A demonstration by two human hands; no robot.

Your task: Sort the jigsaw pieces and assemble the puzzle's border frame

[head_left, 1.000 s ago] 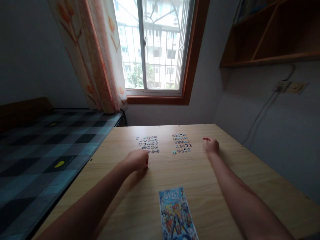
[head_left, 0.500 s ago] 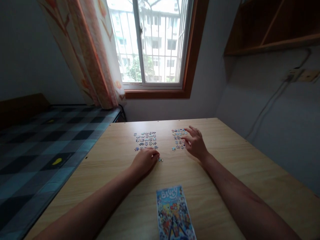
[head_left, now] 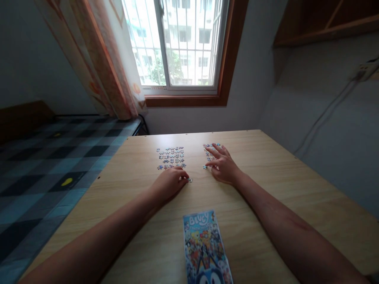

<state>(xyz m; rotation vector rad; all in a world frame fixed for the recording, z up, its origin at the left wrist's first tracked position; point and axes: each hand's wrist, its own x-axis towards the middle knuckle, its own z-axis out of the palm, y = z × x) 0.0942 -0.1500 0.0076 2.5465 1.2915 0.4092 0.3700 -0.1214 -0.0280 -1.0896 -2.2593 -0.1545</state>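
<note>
My left hand [head_left: 171, 181] rests low over the table, its thumb and fingers pinched on a small jigsaw puzzle piece [head_left: 190, 180]. Just beyond it lie several rows of loose puzzle pieces [head_left: 171, 156]. My right hand [head_left: 222, 163] is spread over a second group of puzzle pieces [head_left: 211, 145] and hides most of them. Its lower fingertips are at a single light-blue puzzle piece [head_left: 205, 167] at the near left corner of that group; I cannot tell whether they touch it. Nearer to me lies a printed picture sheet [head_left: 205, 244] marked "Bluey".
All of this lies on a pale wooden table [head_left: 142, 236]. To the left is a bed [head_left: 85, 157] with a checked cover. A window [head_left: 189, 51] and a flowered curtain [head_left: 94, 67] are behind the table, and a wall shelf [head_left: 322, 27] hangs at the upper right.
My right hand has come left from the table's right side and opened over the right group. My left hand has moved right and forward with a piece. The view has tilted down.
</note>
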